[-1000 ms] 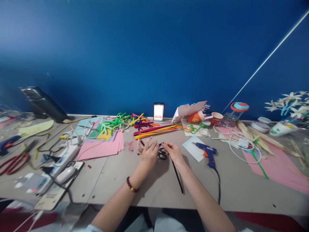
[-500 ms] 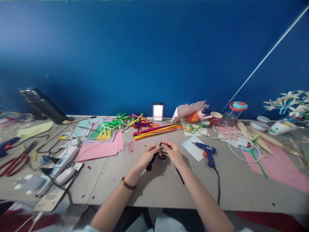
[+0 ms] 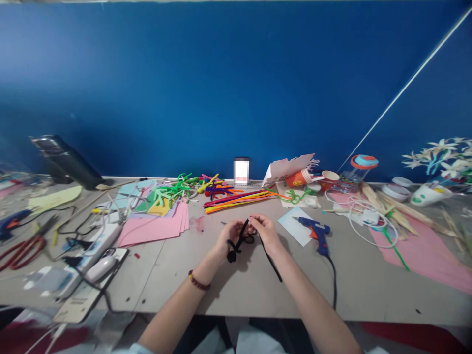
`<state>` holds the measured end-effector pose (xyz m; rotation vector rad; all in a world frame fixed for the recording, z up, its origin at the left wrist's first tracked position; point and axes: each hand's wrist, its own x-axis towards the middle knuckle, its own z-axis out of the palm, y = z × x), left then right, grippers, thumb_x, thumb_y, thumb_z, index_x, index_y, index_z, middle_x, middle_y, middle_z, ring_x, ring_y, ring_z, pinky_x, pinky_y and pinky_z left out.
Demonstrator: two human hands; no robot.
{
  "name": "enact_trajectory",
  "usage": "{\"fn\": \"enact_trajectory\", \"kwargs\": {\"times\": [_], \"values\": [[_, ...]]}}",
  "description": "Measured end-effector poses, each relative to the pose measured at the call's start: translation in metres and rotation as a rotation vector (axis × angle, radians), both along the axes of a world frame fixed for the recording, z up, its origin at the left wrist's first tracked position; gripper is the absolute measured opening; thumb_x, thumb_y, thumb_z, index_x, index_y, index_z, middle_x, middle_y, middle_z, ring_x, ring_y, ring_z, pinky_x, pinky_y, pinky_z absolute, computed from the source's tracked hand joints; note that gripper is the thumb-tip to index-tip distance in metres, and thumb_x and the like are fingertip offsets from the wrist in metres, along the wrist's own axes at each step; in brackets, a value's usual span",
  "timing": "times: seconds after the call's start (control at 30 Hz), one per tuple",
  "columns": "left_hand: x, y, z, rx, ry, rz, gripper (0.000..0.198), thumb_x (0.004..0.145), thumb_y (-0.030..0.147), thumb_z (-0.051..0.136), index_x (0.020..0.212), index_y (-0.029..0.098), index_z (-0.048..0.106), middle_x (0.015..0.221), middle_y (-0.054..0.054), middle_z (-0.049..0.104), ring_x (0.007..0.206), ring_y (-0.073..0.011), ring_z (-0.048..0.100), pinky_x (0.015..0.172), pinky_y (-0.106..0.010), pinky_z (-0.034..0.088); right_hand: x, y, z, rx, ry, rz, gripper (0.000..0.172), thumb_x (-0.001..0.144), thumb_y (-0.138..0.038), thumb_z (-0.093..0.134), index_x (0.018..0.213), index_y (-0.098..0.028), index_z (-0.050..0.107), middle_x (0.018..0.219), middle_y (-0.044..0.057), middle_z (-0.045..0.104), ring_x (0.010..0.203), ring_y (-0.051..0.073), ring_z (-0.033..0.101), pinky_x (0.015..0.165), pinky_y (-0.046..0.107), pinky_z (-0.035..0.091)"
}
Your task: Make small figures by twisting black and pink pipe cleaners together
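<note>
Between both hands is a bent black pipe cleaner figure (image 3: 233, 255), with loops and a rounded dark lump at its lower left end. My left hand (image 3: 229, 236) has its fingers closed around the left side of it. The fingertips of my right hand (image 3: 266, 232) pinch the black pipe cleaner near its top, and a long loose black end (image 3: 273, 268) hangs down beside the right wrist. Just beyond the hands lies a bundle of coloured pipe cleaners (image 3: 238, 200). Some of the left fingers are hidden behind the black piece.
A blue glue gun (image 3: 320, 235) lies on pale blue paper to the right, its cord running to the table's front edge. Pink paper (image 3: 151, 230), a power strip (image 3: 90, 258) and red-handled scissors (image 3: 27, 250) lie to the left. A small lit screen (image 3: 241, 171) stands against the blue wall.
My left hand has turned and shifted slightly, so more of the black figure shows, its lump now further right. My right hand has moved a little and still pinches the pipe cleaner.
</note>
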<state>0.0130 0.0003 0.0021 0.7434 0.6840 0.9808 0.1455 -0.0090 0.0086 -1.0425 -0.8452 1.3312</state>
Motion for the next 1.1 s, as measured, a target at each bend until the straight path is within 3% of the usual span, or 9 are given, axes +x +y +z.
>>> {"fn": "enact_trajectory", "kwargs": {"times": [0.13,0.2,0.27,0.47,0.53,0.63,0.83,0.97,1.1], "values": [[-0.004,-0.006,0.006,0.303,0.292,0.366,0.038,0.084,0.05,0.046,0.082,0.015,0.061,0.082,-0.008,0.066,0.079,-0.02,0.061,0.076,-0.034,0.045,0.002,0.004,-0.006,0.001,-0.027,-0.109,0.029,0.058,-0.041,0.076,0.065,-0.017,0.062,0.051,-0.006,0.055,0.044,0.007,0.046,0.046,0.02,0.037],[-0.007,-0.013,0.011,0.535,0.507,0.565,0.035,0.09,0.045,0.038,0.088,0.017,0.06,0.088,-0.007,0.063,0.084,-0.0186,0.059,0.08,-0.033,0.044,0.002,0.004,-0.006,-0.004,-0.034,-0.154,0.029,0.059,-0.041,0.075,0.063,-0.017,0.061,0.05,-0.006,0.053,0.042,0.006,0.044,0.044,0.021,0.035],[-0.011,-0.019,0.016,0.768,0.695,0.682,0.029,0.092,0.037,0.036,0.094,0.019,0.058,0.093,-0.008,0.062,0.09,-0.0184,0.058,0.084,-0.034,0.043,0.002,0.004,-0.006,-0.012,-0.035,-0.204,0.029,0.058,-0.041,0.076,0.061,-0.017,0.059,0.048,-0.006,0.051,0.041,0.006,0.042,0.044,0.021,0.033],[-0.01,-0.021,0.016,1.443,1.22,0.749,0.012,0.082,0.02,0.057,0.093,0.022,0.061,0.09,-0.004,0.067,0.091,-0.0198,0.059,0.093,-0.039,0.036,-0.001,0.001,-0.002,-0.061,0.034,-0.214,0.036,0.054,-0.044,0.077,0.055,-0.018,0.052,0.044,-0.007,0.046,0.037,0.005,0.037,0.038,0.02,0.027],[-0.007,-0.02,0.013,1.535,1.306,0.709,0.012,0.081,0.02,0.059,0.093,0.023,0.062,0.089,-0.004,0.068,0.093,-0.0205,0.059,0.099,-0.042,0.03,-0.003,0.0,-0.002,-0.072,0.055,-0.178,0.037,0.054,-0.043,0.077,0.053,-0.018,0.05,0.044,-0.007,0.044,0.036,0.005,0.035,0.037,0.02,0.025],[-0.007,-0.019,0.01,1.393,1.292,0.616,0.012,0.083,0.022,0.057,0.092,0.023,0.065,0.087,-0.005,0.068,0.095,-0.0219,0.059,0.103,-0.044,0.025,-0.008,-0.003,-0.003,-0.097,0.062,-0.14,0.037,0.054,-0.043,0.076,0.052,-0.017,0.049,0.044,-0.007,0.045,0.037,0.004,0.034,0.035,0.019,0.022],[-0.01,-0.016,0.011,0.932,0.923,0.432,0.01,0.081,0.028,0.058,0.082,0.024,0.067,0.078,-0.007,0.064,0.087,-0.024,0.056,0.102,-0.043,0.025,-0.009,-0.004,-0.004,-0.138,0.032,-0.057,0.036,0.056,-0.047,0.075,0.064,-0.017,0.056,0.036,-0.01,0.037,0.034,0.004,0.026,0.035,0.018,0.013],[-0.007,-0.014,0.011,0.716,0.753,0.387,0.013,0.078,0.033,0.061,0.08,0.022,0.068,0.08,-0.007,0.064,0.082,-0.0236,0.053,0.084,-0.036,0.038,-0.009,-0.006,0.002,-0.108,-0.027,-0.073,0.038,0.055,-0.046,0.075,0.075,-0.016,0.063,0.04,-0.009,0.041,0.037,0.005,0.031,0.036,0.019,0.018],[-0.006,-0.01,0.011,0.438,0.546,0.269,0.021,0.072,0.038,0.067,0.073,0.018,0.066,0.068,-0.003,0.063,0.064,-0.016,0.052,0.063,-0.026,0.039,-0.007,-0.006,0.006,-0.05,-0.058,-0.07,0.035,0.057,-0.044,0.074,0.077,-0.016,0.066,0.046,-0.007,0.048,0.04,0.006,0.035,0.037,0.02,0.024]]}}
